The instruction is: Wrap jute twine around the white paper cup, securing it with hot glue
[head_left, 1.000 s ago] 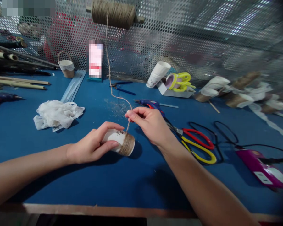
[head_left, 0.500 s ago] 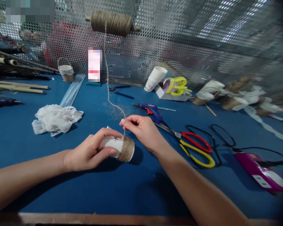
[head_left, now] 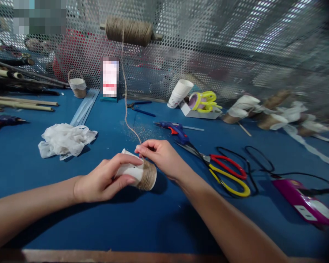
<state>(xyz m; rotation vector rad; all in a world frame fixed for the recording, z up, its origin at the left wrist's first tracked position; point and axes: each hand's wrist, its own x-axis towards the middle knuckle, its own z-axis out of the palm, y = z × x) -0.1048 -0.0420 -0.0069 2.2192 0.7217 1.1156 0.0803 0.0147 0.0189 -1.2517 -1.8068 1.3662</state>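
My left hand grips a white paper cup lying on its side just above the blue table. The cup's narrow end is wrapped in brown twine. My right hand pinches the twine strand right at the cup. That strand runs up to a big twine spool hung on the perforated metal screen.
Red and yellow scissors, a blue glue gun and a black cable lie right of my hands. A purple device sits far right. Crumpled white plastic, sticks, stacked cups and twine-wrapped cups stand around.
My right hand has come down and to the left with the twine, from a little above the cup to touching it. The left hand keeps its hold.
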